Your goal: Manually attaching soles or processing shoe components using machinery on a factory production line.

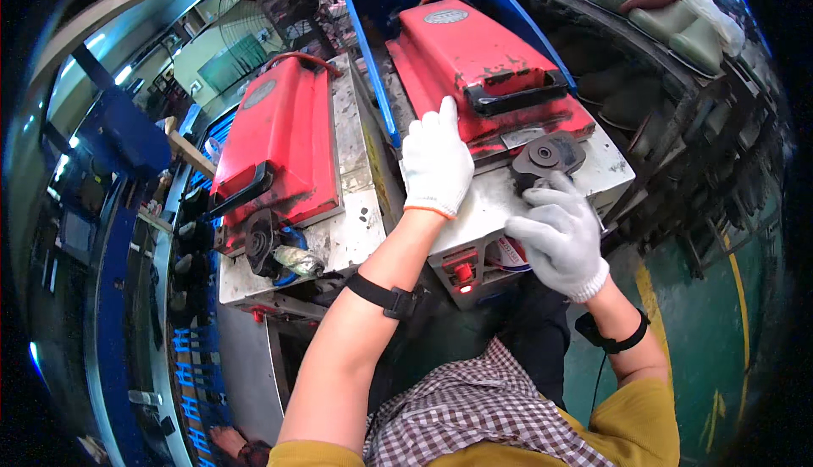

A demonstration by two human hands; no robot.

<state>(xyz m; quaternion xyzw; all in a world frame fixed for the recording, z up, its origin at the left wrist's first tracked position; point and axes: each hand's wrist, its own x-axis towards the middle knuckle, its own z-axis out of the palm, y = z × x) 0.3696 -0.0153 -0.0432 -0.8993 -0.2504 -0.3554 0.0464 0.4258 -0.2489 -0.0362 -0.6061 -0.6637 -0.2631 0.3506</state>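
Note:
My left hand (pixel 438 162), in a white glove with an orange-edged cuff, rests against the near left side of a red machine cover (pixel 474 44). Its fingers point away from me, partly bent, with one stretched out along the cover. My right hand (pixel 563 238), also gloved in white, is just below a round black knob (pixel 549 154) on the machine's white top. Thumb and fingers are spread apart; the fingertips are at the knob's lower edge, and whether they touch it I cannot tell. A black handle (pixel 521 94) crosses the front of the cover.
Left stands a second red-covered machine (pixel 284 128) with its own black knob (pixel 259 243) and a wrapped bundle (pixel 298 260). A blue tray (pixel 364 44) surrounds the right machine's back. Below is a lit red switch (pixel 463 272). Green shoes (pixel 652 10) fill a rack at the right. Another person's hand (pixel 227 440) shows lower left.

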